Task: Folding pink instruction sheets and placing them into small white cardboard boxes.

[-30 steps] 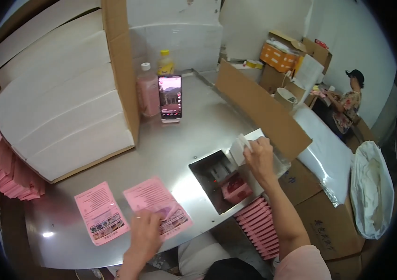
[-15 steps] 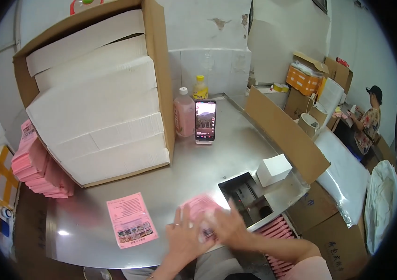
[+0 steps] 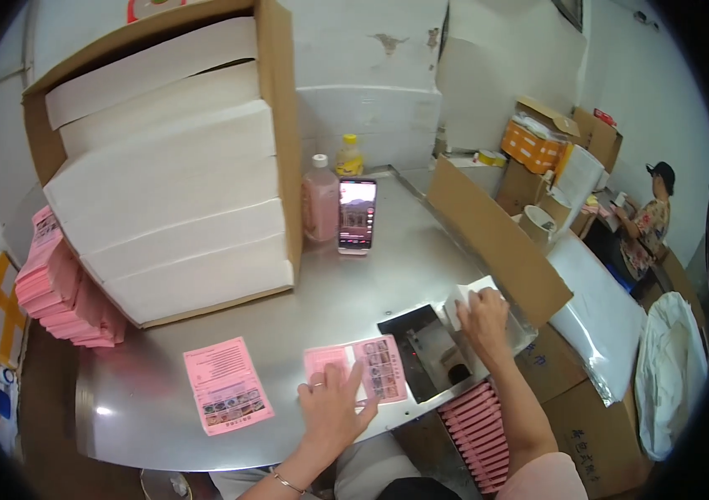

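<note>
My left hand (image 3: 335, 408) lies with fingers spread on a pink printed sheet (image 3: 384, 371) with small pictures, holding it against the metal table. A narrow white strip (image 3: 351, 360) shows across the sheet's middle, between my fingers. To the right, my right hand (image 3: 484, 323) has its fingers bent and closed on the top of a stack of white paper (image 3: 457, 297); the fingertips are partly hidden. Another pink printed sheet (image 3: 227, 385) lies flat to the left of my left hand.
A dark rectangular opening (image 3: 421, 350) in the metal table (image 3: 288, 442) lies between my hands. Below it are pink packets (image 3: 475, 433) in a row. A large carton (image 3: 286, 167), stacked pink sheets (image 3: 59, 287), a propped phone (image 3: 357, 215) and bottles (image 3: 321, 200) stand around. A person (image 3: 650, 221) sits far right.
My right hand has left the pink sheet and moved right to the white paper stack. The sheet, bunched under both hands before, now lies spread under my left hand.
</note>
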`<control>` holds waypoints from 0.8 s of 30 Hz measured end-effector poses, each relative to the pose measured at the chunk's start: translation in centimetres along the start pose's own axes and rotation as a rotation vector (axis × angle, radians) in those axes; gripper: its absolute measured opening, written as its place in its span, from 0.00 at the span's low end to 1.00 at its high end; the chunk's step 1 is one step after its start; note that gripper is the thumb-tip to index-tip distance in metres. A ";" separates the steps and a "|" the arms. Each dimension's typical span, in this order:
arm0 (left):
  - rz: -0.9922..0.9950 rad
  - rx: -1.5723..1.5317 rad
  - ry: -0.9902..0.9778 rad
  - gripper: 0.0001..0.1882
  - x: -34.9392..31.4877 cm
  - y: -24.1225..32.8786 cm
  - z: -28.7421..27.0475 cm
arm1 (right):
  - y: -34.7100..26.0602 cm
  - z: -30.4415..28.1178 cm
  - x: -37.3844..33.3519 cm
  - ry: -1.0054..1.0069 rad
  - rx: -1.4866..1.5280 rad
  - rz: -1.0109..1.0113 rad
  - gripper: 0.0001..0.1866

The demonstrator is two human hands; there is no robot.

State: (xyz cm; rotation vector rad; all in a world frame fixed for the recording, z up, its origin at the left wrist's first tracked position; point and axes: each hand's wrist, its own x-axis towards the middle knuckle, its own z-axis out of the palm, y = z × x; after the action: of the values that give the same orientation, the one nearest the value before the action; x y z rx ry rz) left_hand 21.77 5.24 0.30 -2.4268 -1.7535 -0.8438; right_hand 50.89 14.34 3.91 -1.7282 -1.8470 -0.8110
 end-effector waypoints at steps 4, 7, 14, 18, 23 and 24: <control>0.071 0.111 0.086 0.28 0.5 -0.6 -1.3 | 1.1 1.7 -0.2 -0.068 0.180 0.066 0.09; 0.143 0.052 -0.008 0.26 0.5 -0.8 -2.1 | 1.3 1.4 0.3 -0.076 0.250 0.118 0.08; 0.349 -0.230 -0.110 0.25 -1.0 -0.9 0.2 | -0.2 0.0 -1.6 0.059 0.265 -0.017 0.24; 0.136 -0.176 -0.139 0.32 -0.7 -1.1 -2.2 | -10.9 -6.7 -6.0 -0.103 0.746 -0.638 0.19; 0.169 -0.210 -0.099 0.46 -1.1 -0.3 -1.1 | -13.2 -0.8 -7.2 -0.130 0.672 -0.577 0.19; 0.100 -0.316 -0.057 0.45 -1.0 0.0 -0.5 | -14.2 -0.7 -6.4 -0.262 0.533 -0.521 0.16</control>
State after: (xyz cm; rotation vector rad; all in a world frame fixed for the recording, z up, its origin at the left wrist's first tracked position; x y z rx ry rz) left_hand 21.36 4.23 0.30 -2.7302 -1.6046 -1.1275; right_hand 37.26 8.92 -1.50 -1.0682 -2.4584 -0.2166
